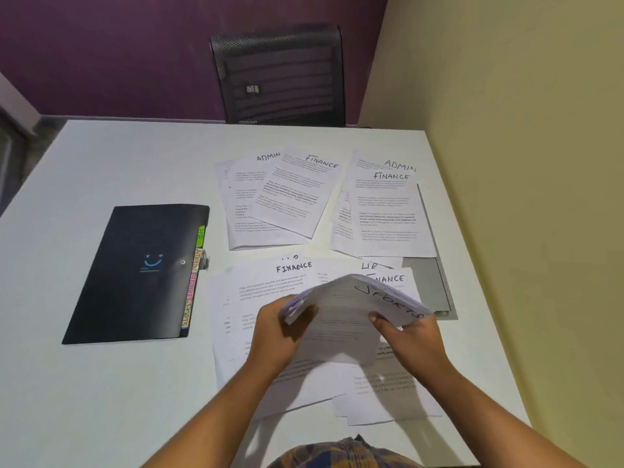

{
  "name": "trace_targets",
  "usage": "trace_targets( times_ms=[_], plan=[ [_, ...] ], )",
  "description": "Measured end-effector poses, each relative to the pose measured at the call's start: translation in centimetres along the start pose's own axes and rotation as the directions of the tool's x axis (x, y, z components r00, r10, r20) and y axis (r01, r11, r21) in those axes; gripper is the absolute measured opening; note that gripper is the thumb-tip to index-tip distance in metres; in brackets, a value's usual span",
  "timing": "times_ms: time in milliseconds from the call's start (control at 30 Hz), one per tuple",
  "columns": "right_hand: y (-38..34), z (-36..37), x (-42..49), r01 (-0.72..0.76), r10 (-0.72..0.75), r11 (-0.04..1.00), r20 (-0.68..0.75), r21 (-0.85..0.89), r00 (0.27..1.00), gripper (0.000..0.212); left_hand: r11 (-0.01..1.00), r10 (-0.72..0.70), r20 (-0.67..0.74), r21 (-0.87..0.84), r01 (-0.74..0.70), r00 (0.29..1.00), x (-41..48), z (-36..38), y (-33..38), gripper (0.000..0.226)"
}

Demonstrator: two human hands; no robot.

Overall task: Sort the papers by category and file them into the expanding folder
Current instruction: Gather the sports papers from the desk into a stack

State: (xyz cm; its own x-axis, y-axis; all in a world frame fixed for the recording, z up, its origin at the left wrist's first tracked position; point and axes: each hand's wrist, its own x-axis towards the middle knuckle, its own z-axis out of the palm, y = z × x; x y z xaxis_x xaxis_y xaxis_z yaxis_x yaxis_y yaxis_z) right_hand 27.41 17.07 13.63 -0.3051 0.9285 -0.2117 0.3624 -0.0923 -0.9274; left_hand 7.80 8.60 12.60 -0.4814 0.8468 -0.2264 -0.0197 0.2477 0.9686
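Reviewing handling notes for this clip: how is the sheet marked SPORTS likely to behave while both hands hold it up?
The SPORTS sheet is probably floppy: it arches between the left hand and the right hand. It looks thin and light, so it may slip or flutter from a loose grip. It could also crease easily where it is pinched.

Folder [135,275] left of centre: black, small blue smiley mark, side tabs green, pink, orange. Papers [287,197] centre and right: white, black handwritten headings, grey print. Table [118,157]: pale grey-white. Chair [280,76] top centre: black mesh. Wall [101,45] upper left: dark purple. Wall [523,130] right: pale yellow-green. Garment [337,456] bottom centre: blue-and-yellow check. Grey sheet [429,285] under right papers.
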Motion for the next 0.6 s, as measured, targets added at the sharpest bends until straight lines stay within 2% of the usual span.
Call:
trace_targets(
  times_ms=[133,300,433,500,600],
  plan=[
    [0.2,-0.5,0.3,-0.023,0.023,0.999,0.014,-0.027,1.0,0.028,1.0,-0.025,-0.07,-0.014,0.024,0.997,0.3,-0.5,0.2,0.02],
    [0.0,-0.1,0.9,-0.056,0.063,0.993,0.074,-0.102,0.995,0.005,0.975,-0.079,-0.153,-0.216,0.045,0.985,0.8,-2.3,2.8,0.016],
    [-0.6,1.7,0.8,-0.082,0.089,0.992,0.069,-0.098,0.994,0.013,0.912,-0.204,-0.123,-0.384,0.143,0.971,1.1,-4.1,4.2,0.018],
    [-0.9,2.8,0.8,-0.098,0.1,0.994,0.032,-0.051,0.995,0.016,0.914,-0.231,-0.072,-0.359,0.191,0.97,1.3,-5.5,3.2,0.02],
    [-0.9,4.4,1.3,-0.132,0.134,0.99,-0.048,0.044,0.99,0.013,0.933,-0.307,0.038,-0.186,0.309,0.951,1.1,-7.2,0.8,0.018]
  ],
)
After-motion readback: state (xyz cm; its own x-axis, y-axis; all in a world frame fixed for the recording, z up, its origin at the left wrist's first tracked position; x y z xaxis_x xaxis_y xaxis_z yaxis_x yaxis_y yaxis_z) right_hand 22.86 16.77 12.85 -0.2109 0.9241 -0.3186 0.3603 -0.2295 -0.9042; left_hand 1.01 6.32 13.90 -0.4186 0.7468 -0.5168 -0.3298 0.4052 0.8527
